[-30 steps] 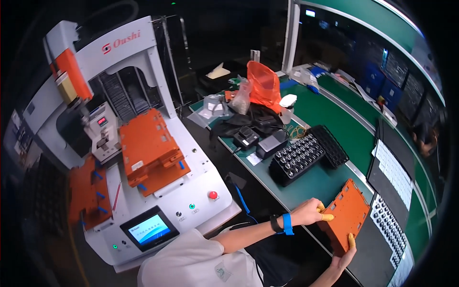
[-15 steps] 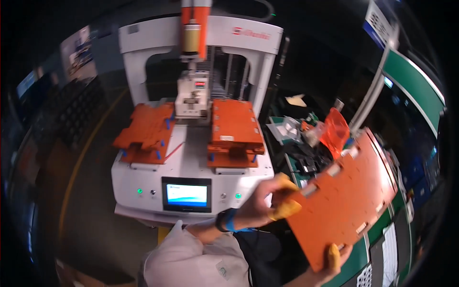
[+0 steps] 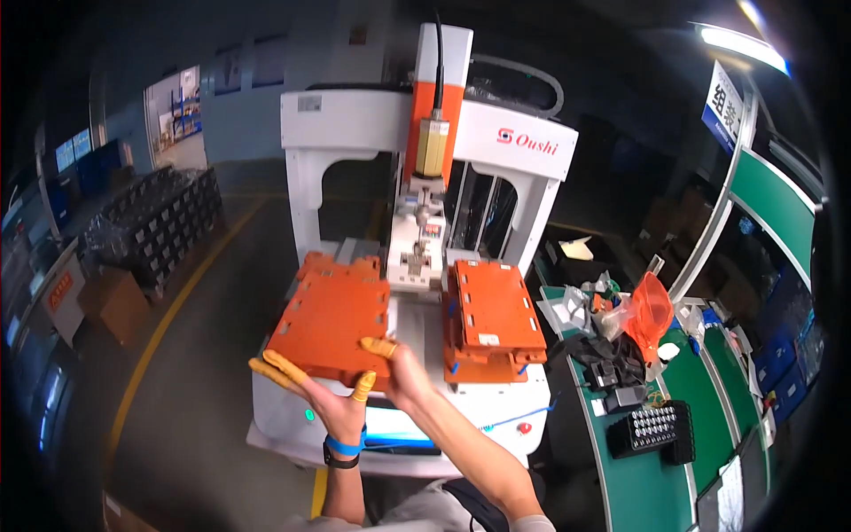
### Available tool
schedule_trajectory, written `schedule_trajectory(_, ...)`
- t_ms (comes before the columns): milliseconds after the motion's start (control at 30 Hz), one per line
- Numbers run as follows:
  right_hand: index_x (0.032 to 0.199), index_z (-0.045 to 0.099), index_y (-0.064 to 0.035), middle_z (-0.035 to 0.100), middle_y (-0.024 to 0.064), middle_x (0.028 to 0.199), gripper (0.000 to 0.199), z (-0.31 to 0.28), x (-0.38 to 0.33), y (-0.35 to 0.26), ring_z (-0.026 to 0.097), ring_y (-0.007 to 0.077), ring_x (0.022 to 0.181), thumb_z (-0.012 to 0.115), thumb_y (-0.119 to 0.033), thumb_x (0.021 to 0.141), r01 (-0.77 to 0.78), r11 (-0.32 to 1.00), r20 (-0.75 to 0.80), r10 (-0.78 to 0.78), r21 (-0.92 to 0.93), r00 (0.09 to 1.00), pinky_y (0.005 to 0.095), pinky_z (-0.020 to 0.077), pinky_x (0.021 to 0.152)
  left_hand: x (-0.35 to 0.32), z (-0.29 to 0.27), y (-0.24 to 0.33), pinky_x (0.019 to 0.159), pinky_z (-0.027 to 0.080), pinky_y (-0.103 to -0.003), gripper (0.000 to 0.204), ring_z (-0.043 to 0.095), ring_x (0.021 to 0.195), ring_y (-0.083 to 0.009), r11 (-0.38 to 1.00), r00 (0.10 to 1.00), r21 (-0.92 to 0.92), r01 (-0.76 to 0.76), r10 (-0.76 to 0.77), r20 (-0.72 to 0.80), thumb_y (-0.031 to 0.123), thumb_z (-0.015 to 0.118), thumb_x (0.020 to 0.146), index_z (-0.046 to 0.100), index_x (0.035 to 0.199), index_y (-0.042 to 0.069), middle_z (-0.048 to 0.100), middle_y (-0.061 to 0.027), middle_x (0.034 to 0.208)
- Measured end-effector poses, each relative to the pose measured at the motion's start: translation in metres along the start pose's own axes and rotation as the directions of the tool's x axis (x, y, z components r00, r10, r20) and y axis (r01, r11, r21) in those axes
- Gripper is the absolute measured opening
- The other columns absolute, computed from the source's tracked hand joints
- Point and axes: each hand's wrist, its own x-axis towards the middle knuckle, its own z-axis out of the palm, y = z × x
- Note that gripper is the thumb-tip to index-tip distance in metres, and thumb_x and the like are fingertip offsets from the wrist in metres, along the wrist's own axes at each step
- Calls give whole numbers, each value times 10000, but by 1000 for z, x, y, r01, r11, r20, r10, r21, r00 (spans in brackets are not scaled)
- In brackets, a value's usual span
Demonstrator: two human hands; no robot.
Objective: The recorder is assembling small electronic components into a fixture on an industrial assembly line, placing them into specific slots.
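An orange rectangular plate (image 3: pixel 332 315) with slots along its edges lies over the left side of the white machine, covering most of the orange fixture (image 3: pixel 359 266) there. At its near right corner my right hand (image 3: pixel 403 372) grips it, thumb on top and the other fingers hidden. My left hand (image 3: pixel 324 399), with a blue wristband, is at the near edge of the plate. Its fingers are stretched and the thumb stands apart; whether it touches the plate I cannot tell. Yellow finger cots cover fingertips on both hands.
A second orange plate (image 3: pixel 496 306) sits on the right fixture. Between the fixtures hangs the machine head (image 3: pixel 418 235). On the right, a green bench (image 3: pixel 643 483) carries a red plastic bag (image 3: pixel 650 315), a black tray (image 3: pixel 651 428) of small parts and dark clutter.
The orange plate has moved from above the right-hand bench onto the machine's left side. Both hands went left with it; my left hand has opened out. The head view has turned left.
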Motion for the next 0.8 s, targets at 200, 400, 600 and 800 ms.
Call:
schedule_trajectory(200, 1321, 559, 65, 667, 206, 1276, 351, 23, 71, 6, 692, 304, 1131, 511, -68, 1000, -2, 988, 3, 2, -151, 1000, 418, 588, 954, 21, 25, -73, 1231, 0, -657, 1499, -104, 1555, -485, 991, 994, 85, 100, -104, 38, 816, 780, 636, -39, 1644, 67, -125, -302, 1676)
schedule_trajectory(400, 1326, 567, 43, 663, 176, 1282, 362, 4, 119, 7, 673, 285, 1159, 608, -97, 995, -32, 999, 41, 32, -14, 999, 427, 560, 1007, 31, 47, -87, 1242, -15, -629, 1463, -57, 1576, -436, 974, 976, 188, 130, -159, 149, 788, 779, 657, -42, 1651, 95, -49, -260, 1700)
schedule_trajectory(600, 1354, 555, 20, 650, 187, 1309, 392, -5, 132, -7, 651, 302, 1198, 595, -127, 993, -120, 993, 8, 119, 8, 993, 454, 527, 1048, 28, 68, -79, 1248, -42, -624, 1464, 8, 1573, -447, 925, 933, 283, 254, -312, 182, 520, 932, 634, -4, 1627, -10, 34, -291, 1687)
schedule_trajectory(800, 1275, 594, -29, 670, 140, 1262, 280, -22, 133, -22, 683, 254, 1109, 502, -114, 1025, -98, 994, 34, 99, -41, 994, 378, 567, 954, 44, 71, -63, 1260, -14, -608, 1355, 55, 1572, -435, 938, 956, 280, 205, -253, 146, 445, 919, 689, 57, 1620, -29, 78, -295, 1681)
